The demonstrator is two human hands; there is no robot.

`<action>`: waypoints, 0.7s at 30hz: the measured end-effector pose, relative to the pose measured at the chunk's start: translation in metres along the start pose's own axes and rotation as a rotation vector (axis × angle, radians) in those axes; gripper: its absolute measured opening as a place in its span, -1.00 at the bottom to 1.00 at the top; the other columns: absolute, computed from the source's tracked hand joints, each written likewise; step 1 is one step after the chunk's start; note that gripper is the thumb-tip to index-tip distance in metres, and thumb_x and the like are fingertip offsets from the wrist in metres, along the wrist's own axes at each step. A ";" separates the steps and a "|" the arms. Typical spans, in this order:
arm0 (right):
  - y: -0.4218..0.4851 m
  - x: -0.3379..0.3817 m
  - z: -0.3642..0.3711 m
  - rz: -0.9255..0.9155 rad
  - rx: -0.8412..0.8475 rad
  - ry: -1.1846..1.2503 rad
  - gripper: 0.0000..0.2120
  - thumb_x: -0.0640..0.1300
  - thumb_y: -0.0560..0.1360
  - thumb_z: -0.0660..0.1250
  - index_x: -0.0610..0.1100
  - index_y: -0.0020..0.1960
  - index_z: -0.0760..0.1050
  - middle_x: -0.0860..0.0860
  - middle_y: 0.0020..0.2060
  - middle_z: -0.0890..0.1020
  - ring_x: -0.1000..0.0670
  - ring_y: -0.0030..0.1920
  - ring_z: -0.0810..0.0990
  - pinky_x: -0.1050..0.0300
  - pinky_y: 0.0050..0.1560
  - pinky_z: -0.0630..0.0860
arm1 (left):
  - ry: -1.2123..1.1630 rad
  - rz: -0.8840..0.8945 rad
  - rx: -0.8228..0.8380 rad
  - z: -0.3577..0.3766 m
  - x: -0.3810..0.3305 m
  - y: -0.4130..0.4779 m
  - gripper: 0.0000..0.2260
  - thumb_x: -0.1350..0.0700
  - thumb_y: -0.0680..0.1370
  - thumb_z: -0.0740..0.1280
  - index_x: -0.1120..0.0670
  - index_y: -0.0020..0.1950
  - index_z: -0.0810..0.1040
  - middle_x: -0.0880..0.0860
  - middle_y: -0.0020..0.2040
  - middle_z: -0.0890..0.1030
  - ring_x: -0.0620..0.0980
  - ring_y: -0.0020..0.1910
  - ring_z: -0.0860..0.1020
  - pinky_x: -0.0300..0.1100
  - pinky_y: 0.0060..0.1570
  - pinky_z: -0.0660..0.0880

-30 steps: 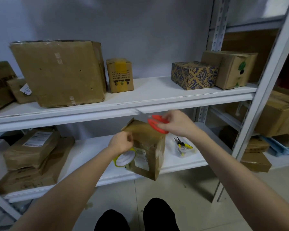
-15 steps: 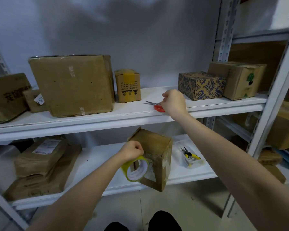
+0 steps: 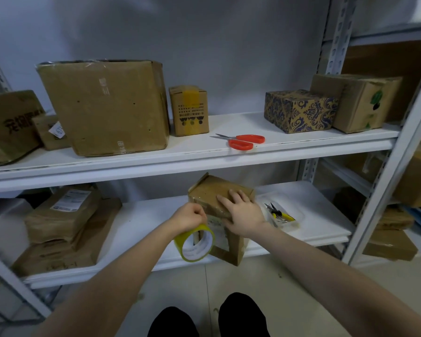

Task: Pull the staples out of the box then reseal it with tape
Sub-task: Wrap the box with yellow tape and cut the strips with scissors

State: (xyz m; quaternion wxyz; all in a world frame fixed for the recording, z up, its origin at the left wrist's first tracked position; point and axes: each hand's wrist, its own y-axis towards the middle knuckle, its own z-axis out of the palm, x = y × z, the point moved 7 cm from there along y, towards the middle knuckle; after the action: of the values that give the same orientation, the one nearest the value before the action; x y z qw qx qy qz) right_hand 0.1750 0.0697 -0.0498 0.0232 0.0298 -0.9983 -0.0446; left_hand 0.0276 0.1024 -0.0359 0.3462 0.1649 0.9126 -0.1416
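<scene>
A small brown cardboard box (image 3: 210, 190) stands at the front edge of the lower shelf, its top covered with clear tape. My right hand (image 3: 243, 211) lies flat on the box's top with straight fingers. My left hand (image 3: 188, 217) grips a yellow tape roll (image 3: 195, 242) that hangs against the box's front left side. Red-handled scissors (image 3: 243, 141) lie on the upper shelf, apart from both hands.
Yellow-handled pliers (image 3: 278, 214) lie in a clear tray to the right of the box. The upper shelf (image 3: 156, 159) carries a large carton (image 3: 105, 105), a small printed box (image 3: 188, 110) and a patterned box (image 3: 299, 110). Flat parcels (image 3: 63, 215) are stacked at lower left.
My right hand set the scissors down on the upper shelf, let go of them, and came down flat onto the box's top. My left hand kept the tape roll.
</scene>
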 end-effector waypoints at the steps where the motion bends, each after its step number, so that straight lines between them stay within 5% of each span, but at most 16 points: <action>1: 0.000 0.005 0.001 0.034 -0.049 -0.022 -0.33 0.16 0.51 0.21 0.11 0.53 0.02 -0.12 0.52 0.13 -0.22 0.50 0.12 -0.11 0.27 0.41 | -0.013 -0.006 -0.007 -0.001 0.003 0.000 -0.82 0.21 0.49 0.31 0.03 -0.31 0.54 0.00 -0.23 0.56 0.00 -0.15 0.53 -0.06 -0.04 0.53; 7: 0.014 0.044 -0.001 0.178 -0.038 -0.066 -0.40 0.09 0.60 0.14 -0.04 0.56 0.03 -0.29 0.48 0.18 -0.36 0.44 0.21 -0.07 0.15 0.45 | -0.105 -0.012 -0.050 -0.010 0.014 -0.003 -0.81 0.26 0.48 0.31 0.08 -0.32 0.52 0.00 -0.30 0.53 -0.04 -0.25 0.49 -0.14 -0.17 0.45; 12: 0.007 0.041 -0.011 0.206 -0.016 -0.060 -0.45 0.13 0.58 0.13 -0.07 0.50 0.17 -0.16 0.46 0.26 -0.22 0.41 0.29 0.03 -0.02 0.43 | -0.220 0.012 -0.201 -0.035 0.018 -0.005 -0.79 0.29 0.46 0.33 0.06 -0.34 0.54 0.00 -0.30 0.57 -0.02 -0.20 0.52 -0.08 -0.01 0.51; 16: -0.013 0.058 -0.056 0.043 -0.441 0.160 -0.75 0.04 0.55 0.19 -0.11 -0.08 0.53 -0.01 -0.10 0.57 -0.08 0.06 0.51 0.14 -0.30 0.30 | -0.317 0.033 -0.297 -0.046 0.017 -0.006 -0.77 0.31 0.47 0.31 0.06 -0.35 0.52 0.00 -0.32 0.56 -0.01 -0.22 0.50 -0.11 -0.05 0.48; 21: -0.004 0.067 -0.051 0.088 -0.234 0.731 -0.72 0.12 0.53 0.29 -0.05 -0.20 0.59 0.06 -0.33 0.61 0.03 -0.25 0.57 0.14 -0.31 0.43 | -0.379 0.101 -0.297 -0.049 0.008 -0.010 -0.78 0.37 0.48 0.26 0.11 -0.29 0.51 0.06 -0.28 0.55 -0.02 -0.21 0.50 -0.14 -0.09 0.47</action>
State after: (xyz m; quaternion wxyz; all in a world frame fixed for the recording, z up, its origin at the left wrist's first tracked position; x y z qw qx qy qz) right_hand 0.1113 0.0570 0.0031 0.3824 -0.0021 -0.9127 -0.1438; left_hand -0.0110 0.1129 -0.0046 0.5385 0.1280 0.8327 -0.0166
